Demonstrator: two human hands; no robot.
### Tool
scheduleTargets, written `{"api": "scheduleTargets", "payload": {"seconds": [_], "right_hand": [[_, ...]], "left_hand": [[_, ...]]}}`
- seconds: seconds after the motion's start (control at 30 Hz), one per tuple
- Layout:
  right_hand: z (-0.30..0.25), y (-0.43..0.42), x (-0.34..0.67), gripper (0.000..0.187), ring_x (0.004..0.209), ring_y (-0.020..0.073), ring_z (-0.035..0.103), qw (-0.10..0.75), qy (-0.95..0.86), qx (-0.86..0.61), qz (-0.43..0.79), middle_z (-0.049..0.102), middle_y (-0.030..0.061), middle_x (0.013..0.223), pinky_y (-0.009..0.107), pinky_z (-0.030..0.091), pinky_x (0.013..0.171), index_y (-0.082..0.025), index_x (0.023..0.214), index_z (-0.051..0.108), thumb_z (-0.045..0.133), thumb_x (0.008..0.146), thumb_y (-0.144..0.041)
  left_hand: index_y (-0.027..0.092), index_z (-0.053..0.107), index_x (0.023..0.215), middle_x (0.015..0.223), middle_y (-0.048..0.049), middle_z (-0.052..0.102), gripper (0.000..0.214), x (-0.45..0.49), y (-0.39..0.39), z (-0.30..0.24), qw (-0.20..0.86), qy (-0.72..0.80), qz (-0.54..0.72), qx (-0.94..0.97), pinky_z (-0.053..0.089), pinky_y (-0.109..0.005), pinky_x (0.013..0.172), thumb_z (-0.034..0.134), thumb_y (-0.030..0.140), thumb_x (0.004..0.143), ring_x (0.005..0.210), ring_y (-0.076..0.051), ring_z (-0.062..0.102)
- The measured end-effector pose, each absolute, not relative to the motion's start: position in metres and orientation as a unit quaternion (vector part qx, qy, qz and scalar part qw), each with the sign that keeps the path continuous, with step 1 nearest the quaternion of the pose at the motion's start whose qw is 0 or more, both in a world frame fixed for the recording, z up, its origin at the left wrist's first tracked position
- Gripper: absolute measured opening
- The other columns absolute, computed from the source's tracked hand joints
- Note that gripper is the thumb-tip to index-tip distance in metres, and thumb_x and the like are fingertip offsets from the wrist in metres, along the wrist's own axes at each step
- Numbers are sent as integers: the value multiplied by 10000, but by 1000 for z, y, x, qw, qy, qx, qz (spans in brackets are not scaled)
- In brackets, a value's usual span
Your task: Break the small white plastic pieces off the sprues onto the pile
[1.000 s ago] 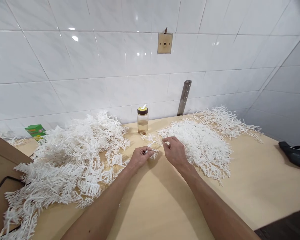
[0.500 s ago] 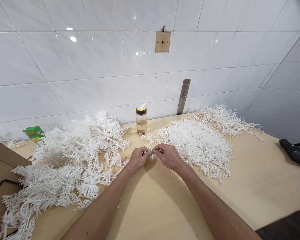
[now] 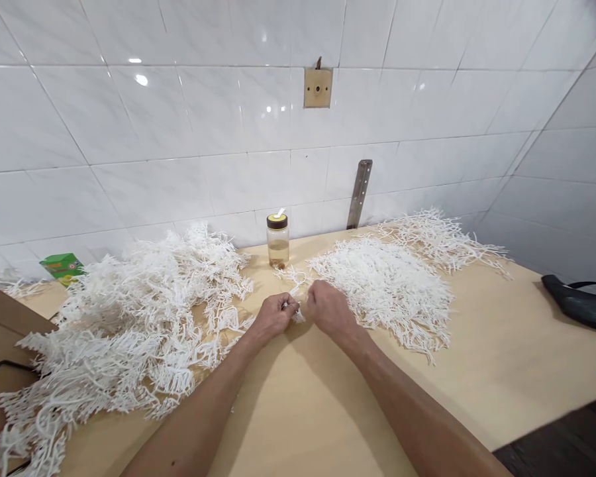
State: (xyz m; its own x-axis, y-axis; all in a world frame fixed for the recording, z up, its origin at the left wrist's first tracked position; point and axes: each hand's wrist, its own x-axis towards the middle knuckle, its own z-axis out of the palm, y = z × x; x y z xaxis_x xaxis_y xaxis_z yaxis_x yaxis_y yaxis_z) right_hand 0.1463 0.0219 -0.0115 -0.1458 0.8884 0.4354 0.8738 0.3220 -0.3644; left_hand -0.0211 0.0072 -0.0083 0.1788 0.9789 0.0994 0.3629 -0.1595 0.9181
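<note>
My left hand (image 3: 277,313) is closed in a pinch on a small white branched plastic sprig (image 3: 298,317), whose tips stick out past the fingertips. Just to its right, my right hand (image 3: 329,305) is curled closed, a small gap from the left. Its fingertips point away from me, so whatever they hold is hidden. Beyond the hands lie a few loose white strands (image 3: 292,275). A large tangled heap of white branched pieces (image 3: 129,318) spreads to the left. On the right is a flatter pile of white sprigs (image 3: 387,285).
A clear jar with a dark-rimmed yellow lid (image 3: 278,242) stands beyond my hands. More white strands (image 3: 437,238) lie at the back right. A metal bracket (image 3: 359,194) leans against the tiled wall. A green box (image 3: 62,267) sits far left; a black bag (image 3: 579,305) lies far right.
My right hand has drawn apart from the left and its fingers have turned away from me. The left hand keeps its pinch. The whole view has shifted slightly.
</note>
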Motion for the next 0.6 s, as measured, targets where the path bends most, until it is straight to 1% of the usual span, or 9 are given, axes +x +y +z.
{"api": "scheduleTargets", "payload": {"seconds": [0.07, 0.1, 0.17, 0.23, 0.3, 0.37, 0.43, 0.5, 0.6], "right_hand": [[-11, 28, 161, 144, 667, 177, 562, 324, -701, -635, 5, 629, 61, 736, 280, 375, 632, -175, 770, 576, 489, 840, -83], [-10, 31, 168, 129, 684, 180, 570, 345, -689, -638, 2, 633, 57, 753, 281, 380, 638, -177, 779, 580, 497, 827, -91], [-9, 34, 178, 101, 702, 180, 585, 380, -680, -627, 6, 655, 65, 832, 289, 406, 663, -172, 837, 609, 523, 812, -127], [-7, 33, 179, 128, 689, 168, 602, 400, -688, -604, 37, 681, 81, 926, 303, 439, 702, -167, 898, 647, 550, 815, -182], [-3, 28, 171, 161, 672, 163, 625, 396, -709, -575, 102, 712, 71, 940, 307, 464, 717, -179, 903, 687, 560, 837, -254], [1, 21, 160, 201, 665, 166, 646, 375, -732, -541, 175, 737, 34, 856, 293, 476, 690, -206, 865, 722, 553, 856, -314], [4, 14, 150, 222, 643, 166, 652, 356, -747, -517, 219, 743, 10, 780, 280, 479, 664, -226, 843, 747, 549, 861, -324], [4, 11, 143, 214, 642, 169, 657, 349, -751, -511, 230, 747, 5, 750, 276, 479, 665, -235, 819, 761, 561, 854, -304], [1, 11, 139, 188, 716, 187, 680, 352, -747, -523, 213, 760, 17, 780, 282, 477, 694, -238, 788, 768, 587, 834, -259]], "left_hand": [[173, 553, 678, 580, 38, 484, 254, -22, 6, -10, 412, 498, 405, 647, 320, -240, 568, 574, 405, 778, 567, -107, 409], [171, 558, 694, 580, 41, 475, 265, -22, 5, -10, 418, 495, 412, 641, 317, -238, 563, 577, 421, 781, 559, -103, 399], [172, 560, 712, 575, 47, 455, 284, -22, 5, -10, 427, 496, 422, 627, 308, -232, 550, 577, 445, 784, 540, -96, 372], [174, 558, 721, 577, 48, 452, 291, -22, 4, -10, 434, 496, 425, 620, 305, -230, 544, 574, 456, 788, 532, -95, 362], [176, 554, 723, 588, 47, 457, 287, -21, 4, -11, 429, 495, 430, 622, 311, -233, 552, 565, 453, 797, 541, -99, 371], [177, 552, 721, 600, 44, 467, 278, -21, 4, -12, 411, 496, 435, 629, 322, -239, 572, 553, 441, 806, 564, -107, 390], [178, 550, 717, 605, 42, 474, 268, -20, 5, -13, 386, 503, 440, 636, 335, -246, 595, 536, 427, 817, 587, -115, 409], [180, 546, 705, 602, 41, 480, 262, -20, 6, -15, 367, 513, 439, 640, 342, -250, 607, 527, 414, 821, 601, -122, 422], [179, 554, 694, 608, 31, 503, 256, -21, 8, -17, 352, 524, 430, 646, 347, -254, 617, 524, 401, 818, 623, -134, 444]]}}
